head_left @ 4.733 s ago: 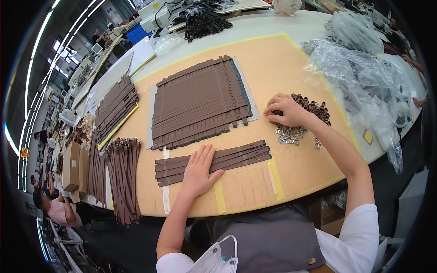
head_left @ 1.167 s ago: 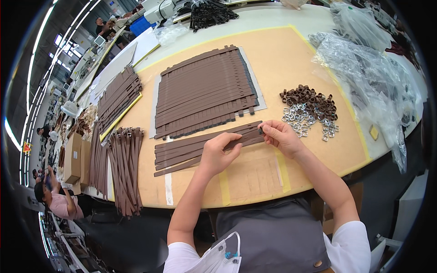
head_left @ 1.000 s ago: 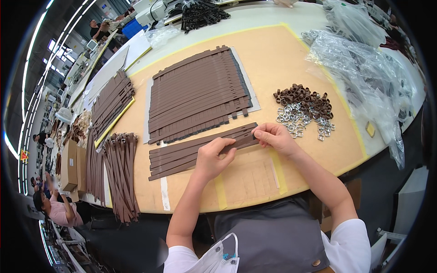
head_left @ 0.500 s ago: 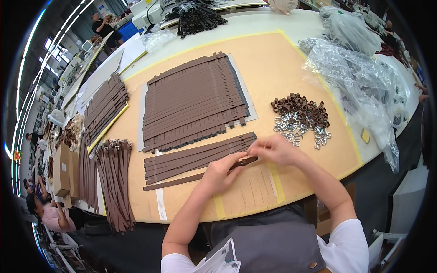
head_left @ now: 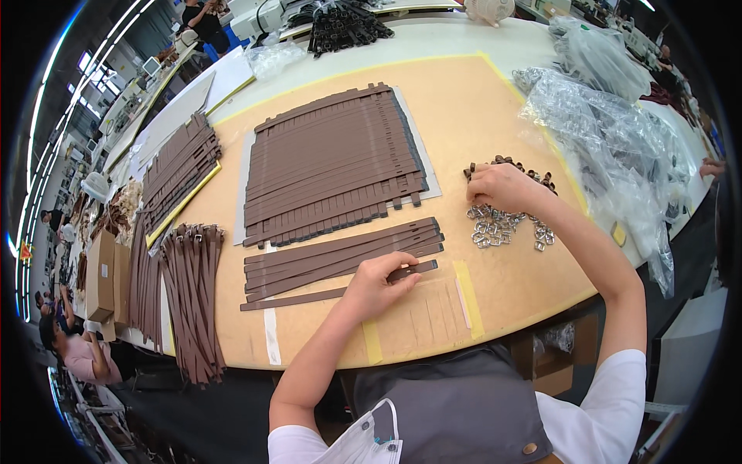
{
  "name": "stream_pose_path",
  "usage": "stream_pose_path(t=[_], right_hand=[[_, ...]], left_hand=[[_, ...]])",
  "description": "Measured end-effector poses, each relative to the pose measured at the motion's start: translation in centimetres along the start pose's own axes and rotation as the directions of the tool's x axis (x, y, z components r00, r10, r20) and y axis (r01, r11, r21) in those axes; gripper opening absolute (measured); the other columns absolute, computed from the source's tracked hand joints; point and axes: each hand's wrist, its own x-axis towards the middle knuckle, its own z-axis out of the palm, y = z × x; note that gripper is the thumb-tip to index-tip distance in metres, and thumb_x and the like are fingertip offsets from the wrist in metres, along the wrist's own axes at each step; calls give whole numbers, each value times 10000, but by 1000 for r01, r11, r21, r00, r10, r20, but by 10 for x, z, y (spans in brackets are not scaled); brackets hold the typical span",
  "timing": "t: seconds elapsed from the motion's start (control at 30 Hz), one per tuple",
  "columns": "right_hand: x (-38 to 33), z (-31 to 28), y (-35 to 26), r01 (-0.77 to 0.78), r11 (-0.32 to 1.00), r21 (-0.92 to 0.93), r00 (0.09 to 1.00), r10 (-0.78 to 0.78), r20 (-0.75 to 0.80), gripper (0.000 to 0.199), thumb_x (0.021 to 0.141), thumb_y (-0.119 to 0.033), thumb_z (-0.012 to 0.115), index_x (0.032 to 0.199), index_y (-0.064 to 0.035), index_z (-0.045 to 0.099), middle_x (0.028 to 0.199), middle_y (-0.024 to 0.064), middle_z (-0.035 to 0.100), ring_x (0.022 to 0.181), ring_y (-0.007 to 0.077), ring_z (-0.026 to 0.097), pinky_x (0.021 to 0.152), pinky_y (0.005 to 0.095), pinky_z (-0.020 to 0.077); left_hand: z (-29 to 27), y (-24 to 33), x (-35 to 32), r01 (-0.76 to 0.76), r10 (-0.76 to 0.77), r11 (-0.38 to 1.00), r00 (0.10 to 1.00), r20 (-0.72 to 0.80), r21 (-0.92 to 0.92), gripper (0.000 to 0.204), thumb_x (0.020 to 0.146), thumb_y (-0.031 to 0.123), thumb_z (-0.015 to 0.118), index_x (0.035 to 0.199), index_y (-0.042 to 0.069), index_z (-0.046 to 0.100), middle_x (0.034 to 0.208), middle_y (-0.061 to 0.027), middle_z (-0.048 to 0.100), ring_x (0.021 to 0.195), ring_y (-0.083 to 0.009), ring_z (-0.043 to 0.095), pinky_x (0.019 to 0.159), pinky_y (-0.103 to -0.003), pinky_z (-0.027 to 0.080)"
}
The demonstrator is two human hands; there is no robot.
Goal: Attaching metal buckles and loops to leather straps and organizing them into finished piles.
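Near the table's front edge, my left hand (head_left: 379, 284) grips a single brown strap (head_left: 297, 298) close to its dark-tipped right end. The strap lies flat, its long part running left from under my fingers. Out to the right, my right hand (head_left: 501, 188) is over a heap of small brown loops (head_left: 525, 166), fingers bent and drawn together at its near left side. Whatever is between those fingertips is too small to make out. Silver buckles (head_left: 495, 228) lie heaped just below that hand. A row of loose brown straps (head_left: 332, 267) sits beyond my left hand.
A large stack of brown straps (head_left: 325, 166) lies on a grey board mid-table. More straps (head_left: 193, 301), with buckles, hang over the front left edge beside another strap pile (head_left: 182, 166). Crumpled clear plastic (head_left: 610, 147) covers the right side. A person in pink (head_left: 85, 356) is at the far left.
My right hand has left the strap's end and moved right and away to the loop heap. My left hand stays on the strap, whose end now shows bare.
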Motion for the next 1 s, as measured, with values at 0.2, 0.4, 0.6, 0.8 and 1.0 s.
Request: stream_pose_path(t=[0.2,0.4,0.6,0.8,1.0], right_hand=[[-17,28,-61,279,937,210,947,-232,-222,94,839,-98,727,932,-81,728,991,32,704,934,231,678,801,347,563],[-49,54,-75,228,934,277,950,-151,-274,168,872,-75,692,1034,-80,736,1019,47,703,922,228,684,779,339,568],[-64,44,-87,-138,894,426,945,247,-213,130,888,-103,700,1007,-78,745,885,71,676,804,237,663,692,357,538],[-49,55,-94,-114,951,289,961,179,-210,82,876,-156,718,918,-98,758,837,56,661,817,234,660,707,356,529],[-44,49,-103,-162,942,294,980,189,-66,80,894,-125,702,952,-81,670,902,58,666,838,233,656,732,347,525]], left_hand=[[-2,-3,-4,93,-96,993,995,-40,-79,219,865,117,739,1006,5,615,769,-79,644,636,-119,592,586,-268,501],[-3,-1,-4,93,-96,993,995,-33,-77,200,839,66,730,959,-5,588,776,-77,649,662,-119,620,591,-268,527],[-2,1,-3,66,-67,997,997,-36,-35,194,824,57,730,942,4,586,769,-78,646,672,-137,632,594,-271,532],[-3,-1,-4,70,-70,998,997,-14,-5,202,826,68,730,971,1,607,833,-101,681,730,-171,680,651,-293,561],[-1,-2,-5,-27,27,1000,998,-57,7,204,833,65,757,999,-8,664,817,-70,685,697,-107,650,626,-250,529]])
